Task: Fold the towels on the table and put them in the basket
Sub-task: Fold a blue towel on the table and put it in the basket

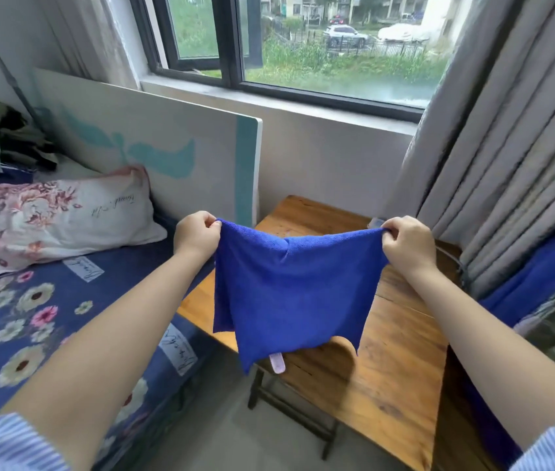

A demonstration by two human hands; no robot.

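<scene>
A flowered pillow (55, 215) lies on the bed (14, 321) at the left. The left hand (196, 236) pinches one top corner of a blue towel (294, 294), the right hand (408, 246) pinches the other. The towel hangs spread between them, above the wooden table (388, 375), a pale tag (277, 363) at its lower edge.

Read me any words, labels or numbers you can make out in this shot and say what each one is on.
Pillow: cursive script, upside down from here, not readable.
Bedsheet: white patches of script, too blurred to read.
Pale tag on the blue towel: no print legible.
Nothing else bears text.
</scene>
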